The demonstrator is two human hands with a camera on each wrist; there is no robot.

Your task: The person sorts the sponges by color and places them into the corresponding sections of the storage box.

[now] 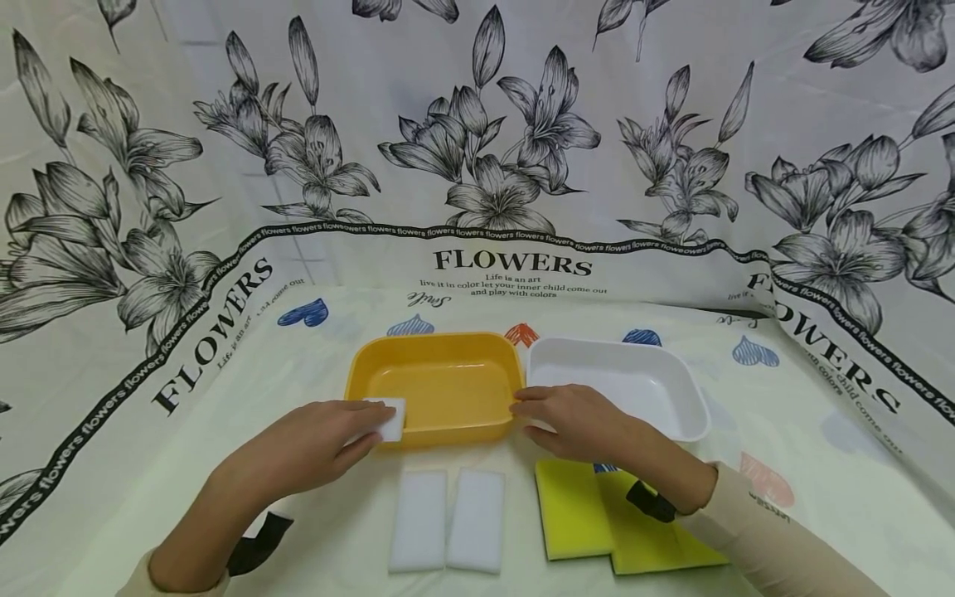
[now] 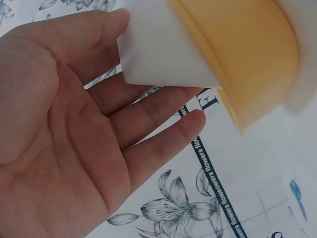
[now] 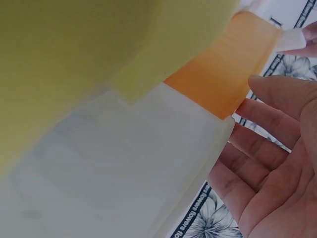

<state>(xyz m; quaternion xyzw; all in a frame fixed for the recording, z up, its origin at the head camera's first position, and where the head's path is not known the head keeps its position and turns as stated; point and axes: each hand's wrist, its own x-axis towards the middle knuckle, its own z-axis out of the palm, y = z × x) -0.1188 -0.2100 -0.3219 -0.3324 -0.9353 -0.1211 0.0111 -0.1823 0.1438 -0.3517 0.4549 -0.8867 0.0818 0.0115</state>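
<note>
My left hand (image 1: 324, 444) pinches a white sponge (image 1: 391, 420) between thumb and fingers, over the front left rim of a yellow plastic tub (image 1: 455, 434). In the left wrist view the same white sponge (image 2: 158, 54) lies close against the tub's edge, and the lower fingers are spread. At the tub's right end is my right hand (image 1: 574, 423), its fingertips at the rim. The right wrist view shows its thumb apart from the extended fingers, with the tub's orange-looking wall (image 3: 225, 69) beside them. A white tub (image 1: 697, 406) stands just right of the yellow one, partly behind the right hand.
Two white sponges (image 1: 418, 521) lie side by side in front of the yellow tub. Yellow sponge pads (image 1: 570, 518) overlap at the front right, partly under my right forearm. A heart-printed cloth (image 1: 313, 365) covers the table, and a flower-printed curtain (image 1: 418, 199) hangs behind.
</note>
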